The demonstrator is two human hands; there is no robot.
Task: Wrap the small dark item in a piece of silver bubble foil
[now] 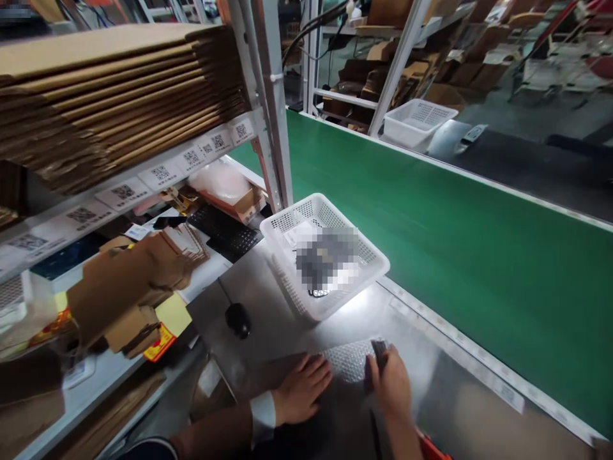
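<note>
Clear bubble-wrap sheet (pixel 352 359) lies flat on the grey steel worktable (pixel 268 287), between the two hands. The left hand (pixel 302 388) rests palm down on its near edge, fingers spread flat. The right hand (pixel 391 382) pinches a small dark object (pixel 378 352) against the wrap's right edge. Just behind stands a white perforated plastic basket (pixel 325 254), its contents blurred, with a black computer mouse (pixel 238 318) to its left. A green conveyor belt (pixel 431 223) runs alongside, and flat brown cardboard sheets (pixel 119 89) fill the shelf.
</note>
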